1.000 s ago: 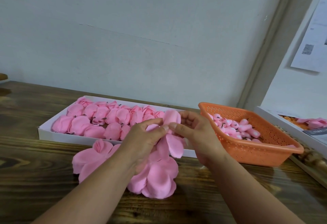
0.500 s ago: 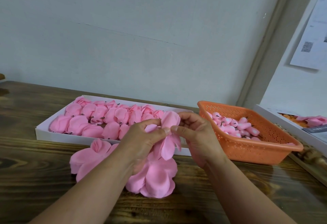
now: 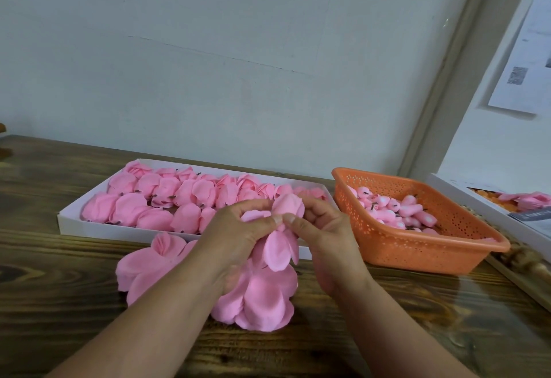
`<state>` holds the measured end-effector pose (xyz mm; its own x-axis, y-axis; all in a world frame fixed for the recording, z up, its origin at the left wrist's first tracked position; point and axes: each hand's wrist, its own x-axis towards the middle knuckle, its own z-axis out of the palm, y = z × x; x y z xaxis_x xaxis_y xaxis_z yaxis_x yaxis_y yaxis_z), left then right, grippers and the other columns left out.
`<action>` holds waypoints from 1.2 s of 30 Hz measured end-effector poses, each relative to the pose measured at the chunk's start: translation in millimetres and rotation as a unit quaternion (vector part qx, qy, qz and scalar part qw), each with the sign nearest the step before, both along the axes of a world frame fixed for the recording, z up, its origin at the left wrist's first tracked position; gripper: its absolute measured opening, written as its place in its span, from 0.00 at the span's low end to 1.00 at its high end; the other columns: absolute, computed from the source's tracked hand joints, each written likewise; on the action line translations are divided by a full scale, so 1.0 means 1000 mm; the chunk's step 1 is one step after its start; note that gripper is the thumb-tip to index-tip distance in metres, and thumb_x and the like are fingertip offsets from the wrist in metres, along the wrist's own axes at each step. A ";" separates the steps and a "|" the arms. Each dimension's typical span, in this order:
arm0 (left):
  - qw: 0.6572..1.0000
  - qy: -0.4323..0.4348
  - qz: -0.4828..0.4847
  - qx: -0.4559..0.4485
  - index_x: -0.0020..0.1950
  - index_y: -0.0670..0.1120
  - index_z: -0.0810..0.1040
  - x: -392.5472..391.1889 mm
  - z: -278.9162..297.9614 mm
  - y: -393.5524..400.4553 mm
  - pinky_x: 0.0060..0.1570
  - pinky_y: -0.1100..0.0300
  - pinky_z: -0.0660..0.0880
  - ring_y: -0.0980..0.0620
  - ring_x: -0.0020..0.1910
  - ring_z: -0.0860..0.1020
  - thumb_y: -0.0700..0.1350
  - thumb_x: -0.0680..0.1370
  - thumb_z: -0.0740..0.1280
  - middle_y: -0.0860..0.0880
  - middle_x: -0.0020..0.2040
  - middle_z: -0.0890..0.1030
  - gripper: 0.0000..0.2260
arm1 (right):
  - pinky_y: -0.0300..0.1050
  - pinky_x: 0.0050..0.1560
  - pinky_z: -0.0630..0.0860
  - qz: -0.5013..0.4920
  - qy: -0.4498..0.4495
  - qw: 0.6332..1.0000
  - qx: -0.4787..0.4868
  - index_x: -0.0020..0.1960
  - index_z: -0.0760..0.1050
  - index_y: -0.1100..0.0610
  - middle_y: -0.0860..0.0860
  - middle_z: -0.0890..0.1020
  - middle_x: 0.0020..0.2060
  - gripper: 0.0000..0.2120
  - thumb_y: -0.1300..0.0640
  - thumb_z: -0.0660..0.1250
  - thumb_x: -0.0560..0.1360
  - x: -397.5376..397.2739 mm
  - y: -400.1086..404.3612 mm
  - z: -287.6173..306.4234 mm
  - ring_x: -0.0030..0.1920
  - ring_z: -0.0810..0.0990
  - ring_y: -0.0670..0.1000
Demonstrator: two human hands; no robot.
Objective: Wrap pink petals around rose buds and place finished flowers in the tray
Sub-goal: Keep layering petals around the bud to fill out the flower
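Head cam view, going left to right: the white tray at the back of the wooden surface is already packed pretty full with finished flowers, a couple of rows deep, so a good chunk of the job looks done. Only the right end seems to have a bit of room.

Just in front of it sits a loose pile of pink petals, so there's stock left to wrap.

In the middle, the left hand and right hand meet over the flower in progress. Both sets of fingers are curled in, thumbs nearly touching, pinching a petal around it. I can't see the bud itself, it's buried in pink. This one's mid-wrap, lifted off the surface just in front of the tray's right end, not ready to go in yet I'd say.

Off to the right, the orange basket has plenty of bare rose buds, so lots still to go.
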<state>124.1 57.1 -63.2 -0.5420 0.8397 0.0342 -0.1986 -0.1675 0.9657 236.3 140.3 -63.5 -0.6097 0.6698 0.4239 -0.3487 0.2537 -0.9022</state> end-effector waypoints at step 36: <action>0.983 0.176 0.046 -0.030 0.40 0.50 0.85 0.014 0.002 -0.005 0.30 0.74 0.71 0.65 0.35 0.80 0.47 0.79 0.64 0.56 0.36 0.84 0.12 | 0.46 0.48 0.80 -0.031 -0.057 0.997 0.041 0.49 0.81 0.63 0.58 0.84 0.43 0.10 0.73 0.67 0.71 0.008 0.004 0.000 0.44 0.82 0.53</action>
<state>138.5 52.3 -61.6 -0.5796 0.7935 0.1855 0.1623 -0.1107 0.9805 244.2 144.4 -63.3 -0.6157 0.6735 0.4091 -0.2256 0.3468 -0.9104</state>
